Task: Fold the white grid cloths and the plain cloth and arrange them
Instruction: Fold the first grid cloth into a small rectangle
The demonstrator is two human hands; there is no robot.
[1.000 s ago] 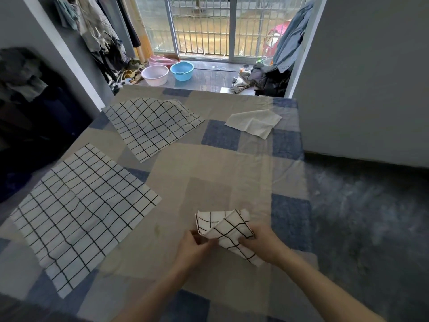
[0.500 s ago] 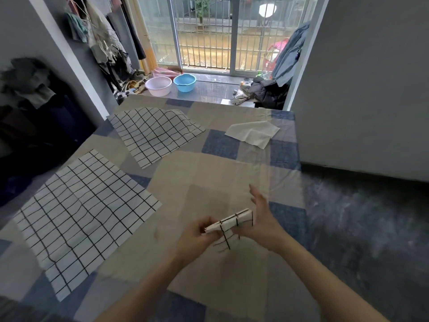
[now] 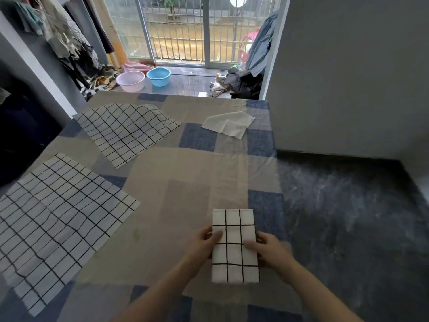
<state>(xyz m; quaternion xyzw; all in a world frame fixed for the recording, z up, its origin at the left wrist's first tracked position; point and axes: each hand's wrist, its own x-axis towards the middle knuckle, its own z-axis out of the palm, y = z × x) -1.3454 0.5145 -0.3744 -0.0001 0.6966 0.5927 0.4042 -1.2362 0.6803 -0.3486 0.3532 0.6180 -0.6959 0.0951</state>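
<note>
Honestly can't read a single word, label, brand or number anywhere here, the cloths just have plain grid lines.

The folded cloth (image 3: 235, 245) in the grip was white with a black grid. Two spread cloths (image 3: 60, 224) (image 3: 126, 131), left of the grip, bore the same pattern. The far cloth (image 3: 228, 124) was plain white. The bedsheet (image 3: 185, 173) was checked beige, grey and blue. One basin (image 3: 130, 81) was pink, the other (image 3: 158, 76) blue.
</note>
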